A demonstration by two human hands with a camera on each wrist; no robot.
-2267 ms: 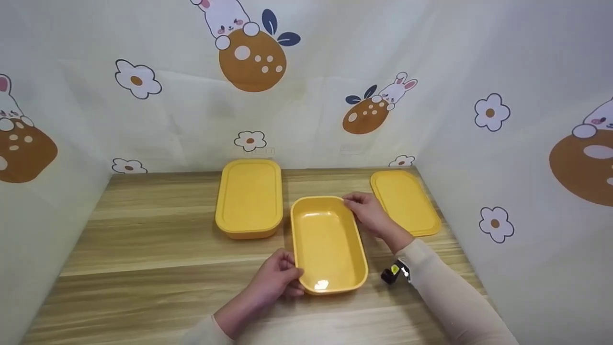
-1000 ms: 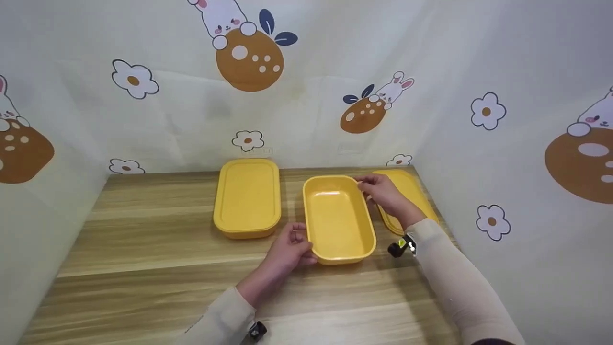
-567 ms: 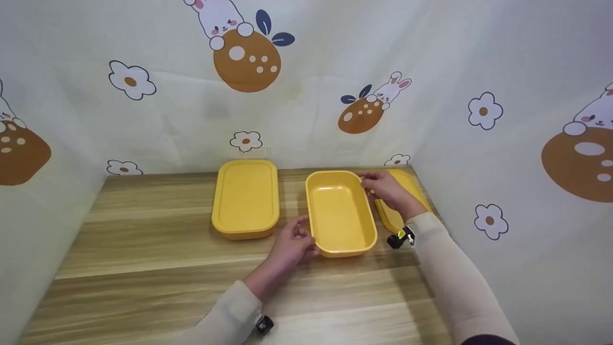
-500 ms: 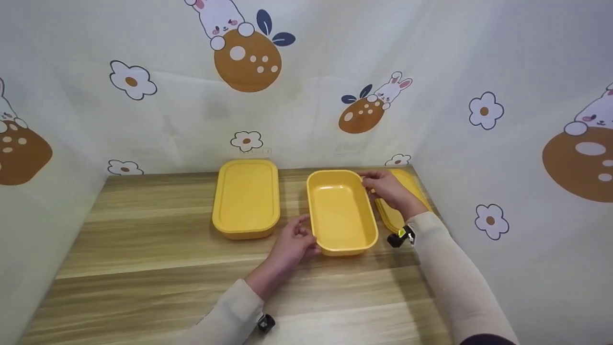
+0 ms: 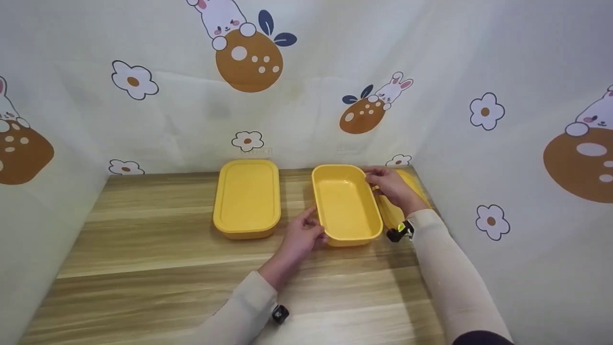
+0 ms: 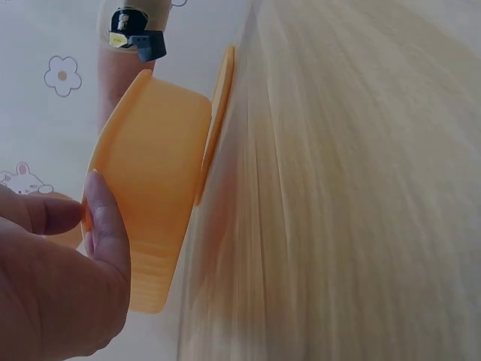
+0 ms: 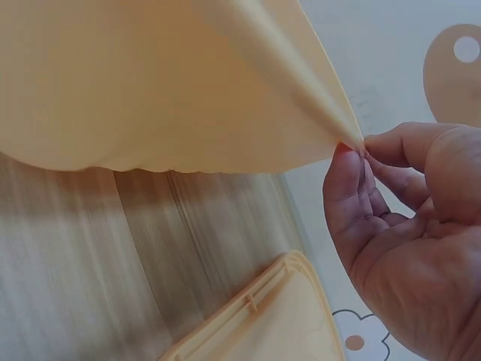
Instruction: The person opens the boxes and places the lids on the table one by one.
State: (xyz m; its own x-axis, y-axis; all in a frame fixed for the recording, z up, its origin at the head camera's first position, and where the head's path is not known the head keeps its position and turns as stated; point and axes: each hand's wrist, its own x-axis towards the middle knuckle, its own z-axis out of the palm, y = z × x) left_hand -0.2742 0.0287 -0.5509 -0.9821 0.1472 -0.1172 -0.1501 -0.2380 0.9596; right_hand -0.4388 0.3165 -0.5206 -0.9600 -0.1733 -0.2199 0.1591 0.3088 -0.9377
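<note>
Farther off and more to the right than two seconds ago, the lidless yellow box (image 5: 348,208) has travelled with both hands, while the lidded yellow box (image 5: 247,197) has stayed at the far left. Now the lidless box is on the right half of the table (image 5: 167,292), close to the back wall cloth (image 5: 182,110), with a gap between the two boxes. Its inside faces up, and the left wrist view shows its underside held a little above the tabletop.

The left hand (image 5: 302,235) is clamped on the rim near the near left corner, thumb at the edge and a finger against the outer wall. The right hand (image 5: 391,186) pinches the rim at the far right corner between thumb and fingertips.

Just right of the lidless box, partly hidden under the right hand and forearm, the loose yellow lid (image 5: 391,214) lies flat on the table; the right wrist view shows a ridge along its edge.

Both arms wear pale sleeves (image 5: 457,278), each with a small black device (image 5: 280,314) at the wrist. Rabbits, brown fruit and white flowers decorate the wall cloth.
</note>
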